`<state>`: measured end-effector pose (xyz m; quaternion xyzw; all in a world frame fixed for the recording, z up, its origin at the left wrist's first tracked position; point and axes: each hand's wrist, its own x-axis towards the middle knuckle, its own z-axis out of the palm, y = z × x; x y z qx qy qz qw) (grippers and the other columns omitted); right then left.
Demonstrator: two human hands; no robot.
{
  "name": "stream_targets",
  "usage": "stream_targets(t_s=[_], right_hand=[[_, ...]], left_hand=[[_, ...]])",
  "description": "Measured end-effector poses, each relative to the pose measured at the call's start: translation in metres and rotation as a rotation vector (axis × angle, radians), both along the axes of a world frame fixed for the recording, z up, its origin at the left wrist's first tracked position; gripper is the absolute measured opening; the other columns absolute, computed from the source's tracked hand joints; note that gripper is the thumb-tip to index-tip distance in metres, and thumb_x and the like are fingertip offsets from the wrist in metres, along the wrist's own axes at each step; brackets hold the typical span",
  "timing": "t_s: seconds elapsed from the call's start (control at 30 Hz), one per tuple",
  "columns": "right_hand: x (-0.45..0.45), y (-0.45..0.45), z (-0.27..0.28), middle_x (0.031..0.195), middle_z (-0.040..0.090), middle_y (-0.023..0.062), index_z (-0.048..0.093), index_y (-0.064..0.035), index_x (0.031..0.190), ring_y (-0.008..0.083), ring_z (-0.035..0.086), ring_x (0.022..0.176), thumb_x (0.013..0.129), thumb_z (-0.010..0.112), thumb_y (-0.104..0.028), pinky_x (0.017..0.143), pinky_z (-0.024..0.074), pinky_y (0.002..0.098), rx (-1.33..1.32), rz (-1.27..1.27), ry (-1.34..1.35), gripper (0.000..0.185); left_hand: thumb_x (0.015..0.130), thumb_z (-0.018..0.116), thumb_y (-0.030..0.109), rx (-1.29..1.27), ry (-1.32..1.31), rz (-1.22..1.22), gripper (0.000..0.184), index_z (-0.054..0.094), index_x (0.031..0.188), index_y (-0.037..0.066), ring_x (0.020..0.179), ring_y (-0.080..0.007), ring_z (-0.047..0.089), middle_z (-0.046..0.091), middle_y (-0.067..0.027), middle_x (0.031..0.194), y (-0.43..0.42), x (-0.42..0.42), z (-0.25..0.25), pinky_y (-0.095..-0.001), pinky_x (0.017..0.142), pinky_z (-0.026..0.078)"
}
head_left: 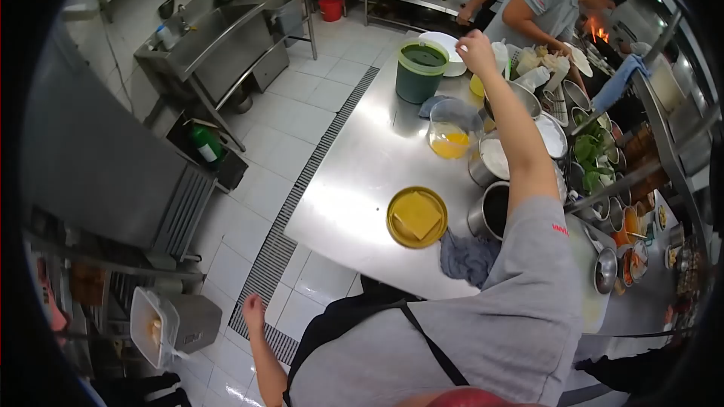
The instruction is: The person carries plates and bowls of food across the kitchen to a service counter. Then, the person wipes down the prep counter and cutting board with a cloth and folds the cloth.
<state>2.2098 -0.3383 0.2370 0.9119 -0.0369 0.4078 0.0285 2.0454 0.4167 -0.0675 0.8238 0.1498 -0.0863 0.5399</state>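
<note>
At the upper right of centre, the right hand reaches out above the table, fingers bunched; I cannot tell whether they grip anything. Nearest it is the white bowl, just beside the green tub. At lower left, the left hand hangs away from the table, fingers curled, contents unclear.
</note>
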Motion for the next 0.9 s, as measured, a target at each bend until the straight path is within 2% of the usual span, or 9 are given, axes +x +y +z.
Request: stream_targets(t_s=[0.03, 0.1, 0.13, 0.2, 0.37, 0.57, 0.63, 0.73, 0.9], right_hand=[[0.021, -0.004, 0.006, 0.082, 0.053, 0.0114, 0.066, -0.0123, 0.073, 0.0267, 0.052, 0.083, 0.066, 0.063, -0.016, 0.070, 0.0437, 0.0383, 0.001, -0.006, 0.013, 0.008], [0.058, -0.009, 0.007, 0.087, 0.050, 0.0077, 0.067, -0.0147, 0.074, 0.0242, 0.048, 0.092, 0.066, 0.063, -0.015, 0.073, 0.0427, 0.0362, -0.097, -0.036, 0.294, 0.009], [0.073, -0.012, 0.004, 0.087, 0.050, 0.0077, 0.067, -0.0147, 0.074, 0.0242, 0.048, 0.092, 0.066, 0.063, -0.015, 0.073, 0.0427, 0.0362, -0.094, -0.035, 0.311, 0.009], [0.101, -0.016, -0.003, 0.087, 0.048, 0.0048, 0.067, -0.0169, 0.075, 0.0222, 0.047, 0.093, 0.065, 0.063, -0.016, 0.074, 0.0421, 0.0341, -0.257, 0.013, 0.456, 0.011], [0.139, -0.022, -0.015, 0.083, 0.047, 0.0024, 0.068, -0.0191, 0.079, 0.0196, 0.047, 0.088, 0.064, 0.063, -0.017, 0.070, 0.0405, 0.0301, -0.457, 0.185, 0.550, 0.016], [0.150, -0.033, -0.018, 0.083, 0.046, 0.0019, 0.066, -0.0178, 0.073, 0.0184, 0.047, 0.088, 0.065, 0.061, -0.019, 0.069, 0.0399, 0.0302, -0.593, 0.224, 0.660, 0.010], [0.148, -0.034, -0.018, 0.083, 0.046, 0.0018, 0.065, -0.0172, 0.071, 0.0182, 0.047, 0.088, 0.066, 0.060, -0.020, 0.069, 0.0398, 0.0302, -0.609, 0.263, 0.648, 0.008], [0.147, -0.035, -0.017, 0.082, 0.045, 0.0019, 0.062, -0.0172, 0.068, 0.0177, 0.047, 0.089, 0.066, 0.060, -0.019, 0.070, 0.0394, 0.0302, -0.652, 0.212, 0.701, 0.004], [0.141, -0.034, -0.005, 0.088, 0.049, 0.0058, 0.062, -0.0127, 0.073, 0.0215, 0.049, 0.092, 0.070, 0.056, -0.017, 0.075, 0.0420, 0.0340, -0.551, 0.132, 0.797, 0.008]], left_hand=[[0.079, 0.055, 0.016, 0.164, 0.106, 0.013, 0.022, 0.056, 0.094, 0.000, 0.056, -0.0086, 0.048, 0.053, -0.0014, 0.067, 0.030, -0.006, -0.023, -0.0223, 0.049, 0.039], [0.078, 0.052, 0.017, 0.115, 0.282, 0.154, 0.017, 0.056, 0.081, 0.001, 0.052, -0.0090, 0.046, 0.053, -0.0038, 0.063, 0.063, -0.039, -0.031, -0.0238, 0.044, 0.038], [0.077, 0.051, 0.020, 0.176, 0.505, 0.224, 0.019, 0.053, 0.074, 0.002, 0.050, -0.0119, 0.048, 0.053, -0.0056, 0.062, 0.078, -0.055, -0.032, -0.0245, 0.042, 0.037], [0.076, 0.051, 0.020, 0.166, 0.592, 0.266, 0.018, 0.053, 0.077, 0.003, 0.052, -0.0137, 0.049, 0.054, -0.0062, 0.066, 0.091, -0.086, -0.042, -0.0267, 0.043, 0.038], [0.074, 0.048, 0.022, 0.093, 0.951, 0.454, 0.024, 0.050, 0.093, 0.007, 0.063, -0.0223, 0.055, 0.054, -0.0095, 0.082, 0.096, -0.138, -0.053, -0.0376, 0.050, 0.041], [0.074, 0.049, 0.024, 0.052, 0.883, 0.344, 0.026, 0.050, 0.094, 0.008, 0.064, -0.0212, 0.055, 0.054, -0.0080, 0.082, 0.082, -0.110, -0.073, -0.0350, 0.050, 0.041], [0.075, 0.049, 0.025, 0.082, 0.866, 0.262, 0.027, 0.050, 0.096, 0.008, 0.064, -0.0205, 0.055, 0.054, -0.0077, 0.082, 0.067, -0.092, -0.059, -0.0338, 0.049, 0.041], [0.078, 0.049, 0.028, 0.190, 0.778, 0.045, 0.030, 0.048, 0.101, 0.007, 0.065, -0.0184, 0.056, 0.054, -0.0065, 0.084, 0.029, -0.052, 0.000, -0.0303, 0.048, 0.041], [0.080, 0.049, 0.028, 0.130, 0.771, 0.142, 0.029, 0.048, 0.101, 0.008, 0.065, -0.0184, 0.055, 0.054, -0.0061, 0.083, 0.030, -0.051, -0.002, -0.0300, 0.049, 0.040]])
